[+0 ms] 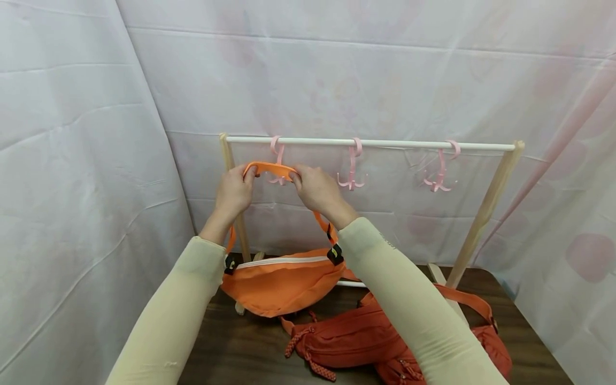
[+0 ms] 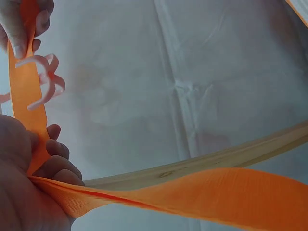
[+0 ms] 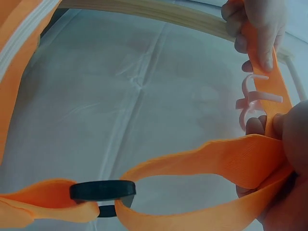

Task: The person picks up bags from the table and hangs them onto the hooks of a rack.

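An orange waist bag (image 1: pixel 284 283) with a white zipper hangs by its strap below both hands. My left hand (image 1: pixel 234 190) grips the orange strap (image 1: pixel 271 169) at its left, thumb on top. Gripping the same strap farther right is my right hand (image 1: pixel 317 191). Between the two hands the strap runs nearly level across the leftmost pink hook (image 1: pixel 279 153), overlapping its lower prongs in the head view. In the right wrist view the hook's prongs (image 3: pixel 252 98) show right at the strap. A black buckle (image 3: pixel 102 191) sits on the strap below the right hand.
Two more pink hooks (image 1: pixel 352 166) (image 1: pixel 439 170) hang along the white rail (image 1: pixel 399 143) of a wooden-sided rack (image 1: pixel 486 214). Red bags (image 1: pixel 351 337) lie on the dark wooden table (image 1: pixel 216 347), partly behind the right sleeve. Pale curtains (image 1: pixel 72 187) surround the table.
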Motion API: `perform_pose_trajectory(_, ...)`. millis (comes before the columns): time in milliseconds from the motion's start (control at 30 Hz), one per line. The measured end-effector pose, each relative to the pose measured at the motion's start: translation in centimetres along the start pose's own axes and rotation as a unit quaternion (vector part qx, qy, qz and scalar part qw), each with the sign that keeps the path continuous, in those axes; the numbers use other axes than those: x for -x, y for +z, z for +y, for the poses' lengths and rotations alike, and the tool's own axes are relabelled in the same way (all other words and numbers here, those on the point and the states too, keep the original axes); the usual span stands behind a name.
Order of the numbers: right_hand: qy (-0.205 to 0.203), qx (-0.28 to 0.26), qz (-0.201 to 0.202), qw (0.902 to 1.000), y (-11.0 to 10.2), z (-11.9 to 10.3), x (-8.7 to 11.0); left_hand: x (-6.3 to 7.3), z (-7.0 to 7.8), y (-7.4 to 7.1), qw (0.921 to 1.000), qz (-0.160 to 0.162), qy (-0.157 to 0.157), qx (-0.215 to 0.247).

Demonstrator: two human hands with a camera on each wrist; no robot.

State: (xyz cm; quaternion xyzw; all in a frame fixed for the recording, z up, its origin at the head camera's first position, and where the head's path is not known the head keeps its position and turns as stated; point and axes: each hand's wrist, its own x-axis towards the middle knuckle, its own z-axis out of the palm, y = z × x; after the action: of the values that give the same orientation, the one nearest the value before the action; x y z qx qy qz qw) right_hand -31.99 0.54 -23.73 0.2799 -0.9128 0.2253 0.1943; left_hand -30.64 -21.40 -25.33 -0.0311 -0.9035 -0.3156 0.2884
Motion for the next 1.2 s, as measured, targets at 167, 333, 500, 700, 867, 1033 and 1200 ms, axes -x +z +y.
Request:
perform_pose_trajectory(167, 0.003, 0.003, -0.011, 0.9999, 0.6, 0.2, -0.1, 0.4, -0.4, 0.2, 0.9999, -0.001, -0.01, -0.01)
perform_pose_trajectory(333, -0.005, 0.004, -0.016, 0.9998, 1.3, 0.3, -0.3, 1.0, -0.8, 0.2, 0.9996, -0.005, -0.025, -0.015)
perform_pose_trajectory(500, -0.001, -0.002, -0.031, 0.9995, 1.6, 0.2, -0.7, 1.7, -1.0, -0.3, 0.9994, -0.008, -0.029, -0.015)
perform_pose_trajectory(700, 0.011, -0.006, -0.057, 0.9983, 2.0, 0.4, -1.0, 2.7, -1.4, -0.8, 0.9988, -0.015, -0.043, -0.016)
perform_pose_trajectory(867, 0.016, -0.018, -0.074, 0.9969, 2.7, 0.5, -1.0, 3.5, -1.6, -1.1, 0.9987, 0.002, -0.047, -0.021)
perform_pose_trajectory(1033, 0.016, -0.004, -0.087, 0.9961, 3.8, 0.8, -0.9, 4.3, -1.9, -1.2, 0.9982, 0.021, -0.046, -0.031)
perform_pose_trajectory(1200, 0.011, 0.016, -0.097, 0.9951, 4.8, 1.2, -0.6, 5.1, -2.0, -1.1, 0.9978, 0.039, -0.04, -0.036)
